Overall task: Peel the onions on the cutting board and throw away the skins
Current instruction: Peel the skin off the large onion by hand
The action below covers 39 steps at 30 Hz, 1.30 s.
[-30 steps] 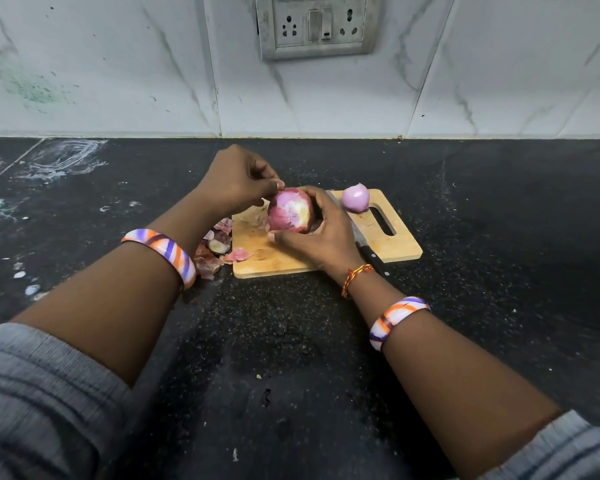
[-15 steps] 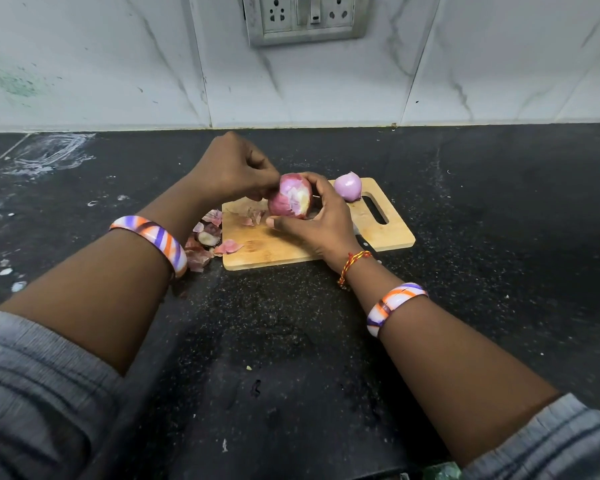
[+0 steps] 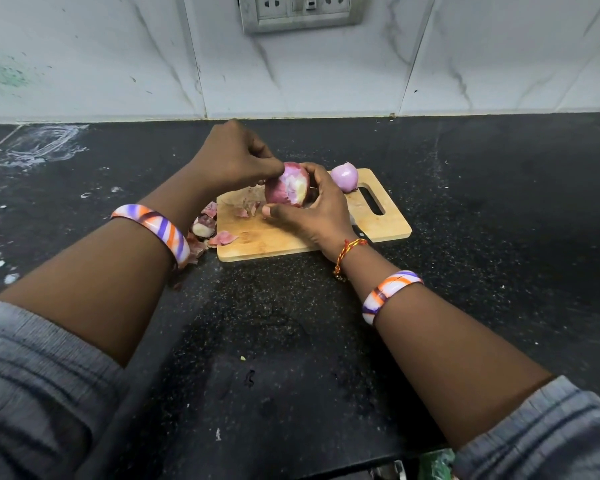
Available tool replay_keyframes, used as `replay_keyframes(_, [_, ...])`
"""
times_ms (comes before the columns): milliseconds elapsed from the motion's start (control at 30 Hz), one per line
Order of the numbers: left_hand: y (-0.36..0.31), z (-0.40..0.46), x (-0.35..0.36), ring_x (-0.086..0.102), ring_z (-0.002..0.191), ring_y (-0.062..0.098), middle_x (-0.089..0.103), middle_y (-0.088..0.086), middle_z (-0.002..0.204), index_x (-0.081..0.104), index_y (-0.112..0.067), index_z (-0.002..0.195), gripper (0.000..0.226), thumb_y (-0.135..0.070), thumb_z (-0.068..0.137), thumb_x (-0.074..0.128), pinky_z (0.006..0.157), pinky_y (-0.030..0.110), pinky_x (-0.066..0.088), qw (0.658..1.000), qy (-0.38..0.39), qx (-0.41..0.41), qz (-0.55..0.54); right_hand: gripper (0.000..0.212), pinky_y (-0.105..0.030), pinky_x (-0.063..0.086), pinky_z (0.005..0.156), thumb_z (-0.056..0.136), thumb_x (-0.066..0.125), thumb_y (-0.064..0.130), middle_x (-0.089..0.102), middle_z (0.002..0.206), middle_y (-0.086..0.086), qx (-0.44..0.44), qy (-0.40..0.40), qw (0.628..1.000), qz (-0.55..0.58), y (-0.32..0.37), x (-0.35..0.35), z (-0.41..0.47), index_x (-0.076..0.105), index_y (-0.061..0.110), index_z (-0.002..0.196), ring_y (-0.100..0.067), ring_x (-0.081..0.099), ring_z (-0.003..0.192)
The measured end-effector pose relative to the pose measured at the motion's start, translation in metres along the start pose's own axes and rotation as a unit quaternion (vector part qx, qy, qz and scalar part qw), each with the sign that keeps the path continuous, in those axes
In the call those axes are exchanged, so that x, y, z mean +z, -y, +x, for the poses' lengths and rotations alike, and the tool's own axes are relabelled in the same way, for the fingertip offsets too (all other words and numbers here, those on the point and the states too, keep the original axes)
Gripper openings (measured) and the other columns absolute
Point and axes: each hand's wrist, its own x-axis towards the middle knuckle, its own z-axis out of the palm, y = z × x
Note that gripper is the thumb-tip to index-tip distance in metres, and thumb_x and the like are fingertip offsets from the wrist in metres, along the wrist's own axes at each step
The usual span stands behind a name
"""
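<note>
A red onion (image 3: 288,185), partly stripped with pale flesh showing, is held just above the wooden cutting board (image 3: 388,223). My right hand (image 3: 312,209) cups it from the right and below. My left hand (image 3: 232,157) pinches the skin at the onion's upper left side. A smaller peeled purple onion (image 3: 344,176) sits on the board's far edge near the handle slot. Torn skin pieces (image 3: 222,238) lie on the board's left end, and a heap of skins (image 3: 201,226) spills onto the counter beside it.
A knife lies on the board under my right hand, only its black handle (image 3: 359,233) peeking out. The black counter (image 3: 499,202) stretches to a white tiled wall with a socket panel (image 3: 300,12). White smears (image 3: 42,147) mark the far left.
The view has tilted down slightly. The onion has turned a little in my right hand, showing more pale flesh, while my left fingers stay pinched at its skin.
</note>
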Motion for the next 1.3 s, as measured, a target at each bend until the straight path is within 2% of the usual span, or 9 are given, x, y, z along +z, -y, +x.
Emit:
replay_keyframes(300, [-0.01,0.002,-0.001,0.069,0.071,0.028,0.069,0.02,0.072,0.069,0.004,0.069,0.008,-0.003,0.071,0.066,0.072,0.036,0.059,0.997,0.015,-0.075,-0.016,0.073,-0.036,0.051,0.09,0.056,0.088,0.028,0.061,0.113,0.0,0.005,0.001,1.0,-0.024,-0.006,0.004,0.004,0.053,0.019,0.119,-0.016,0.058,0.103])
replay_keyframes(433, [-0.013,0.0,0.0,0.064,0.054,0.018,0.068,0.015,0.064,0.065,-0.004,0.055,0.013,-0.004,0.068,0.066,0.056,0.024,0.055,0.997,-0.002,-0.079,0.018,0.076,-0.036,0.05,0.092,0.057,0.088,0.028,0.061,0.116,-0.001,0.004,0.009,0.999,-0.031,-0.006,0.004,0.004,0.052,0.018,0.123,-0.017,0.057,0.105])
replay_keyframes(567, [-0.016,-0.002,0.007,0.06,0.057,0.024,0.065,0.018,0.064,0.063,0.001,0.057,0.012,-0.006,0.066,0.067,0.054,0.032,0.05,0.994,-0.048,-0.055,0.078,0.076,-0.032,0.049,0.092,0.058,0.088,0.026,0.06,0.117,-0.001,0.006,0.01,0.999,-0.03,-0.003,0.003,0.003,0.052,0.017,0.124,-0.015,0.055,0.105])
replay_keyframes(733, [-0.015,-0.001,0.015,0.032,0.045,0.015,0.036,0.003,0.049,0.038,-0.009,0.047,0.036,-0.008,0.069,0.067,0.043,0.023,0.025,0.989,-0.084,-0.062,0.106,0.071,-0.028,0.048,0.09,0.06,0.087,0.022,0.06,0.116,0.0,0.009,0.006,1.0,-0.027,0.001,0.001,0.001,0.052,0.017,0.122,-0.013,0.055,0.102])
replay_keyframes(900, [-0.008,-0.001,0.017,0.043,0.047,0.018,0.044,0.005,0.051,0.049,-0.005,0.052,0.028,-0.013,0.072,0.066,0.043,0.024,0.032,0.988,-0.09,-0.085,0.089,0.071,-0.029,0.048,0.091,0.06,0.087,0.022,0.059,0.115,0.0,0.01,-0.004,1.0,-0.026,0.001,0.002,0.0,0.053,0.016,0.122,-0.013,0.055,0.103])
replay_keyframes(967, [-0.003,0.001,0.016,0.059,0.056,0.024,0.058,0.011,0.057,0.059,0.0,0.061,0.02,-0.015,0.072,0.066,0.052,0.032,0.05,0.99,-0.083,-0.097,0.067,0.07,-0.028,0.049,0.089,0.06,0.087,0.021,0.058,0.113,0.001,0.008,-0.004,1.0,-0.02,0.001,0.002,0.0,0.053,0.017,0.121,-0.014,0.055,0.102])
replay_keyframes(1033, [0.006,0.002,0.012,0.065,0.059,0.025,0.064,0.013,0.058,0.061,0.0,0.061,0.022,-0.016,0.075,0.064,0.064,0.034,0.056,0.99,-0.074,-0.115,0.025,0.068,-0.027,0.05,0.087,0.06,0.087,0.019,0.057,0.111,0.002,0.006,-0.009,1.0,-0.009,0.0,0.0,0.001,0.053,0.018,0.119,-0.014,0.054,0.101])
replay_keyframes(1167, [0.018,0.005,0.002,0.058,0.043,0.014,0.059,0.006,0.046,0.058,-0.005,0.057,0.03,-0.011,0.086,0.056,0.053,0.025,0.054,0.975,-0.059,-0.173,-0.127,0.07,-0.032,0.051,0.09,0.059,0.087,0.016,0.057,0.112,0.001,0.01,-0.022,1.0,0.017,-0.004,-0.001,0.003,0.051,0.019,0.119,-0.017,0.057,0.102])
replay_keyframes(1300, [0.016,-0.002,0.0,0.061,0.059,0.015,0.062,0.007,0.073,0.062,-0.006,0.076,0.029,-0.029,0.091,0.056,0.051,0.024,0.054,0.967,0.02,-0.132,-0.218,0.071,-0.037,0.05,0.093,0.06,0.086,0.009,0.056,0.113,0.0,0.002,-0.004,0.999,0.034,-0.005,0.0,0.004,0.05,0.018,0.121,-0.018,0.057,0.104])
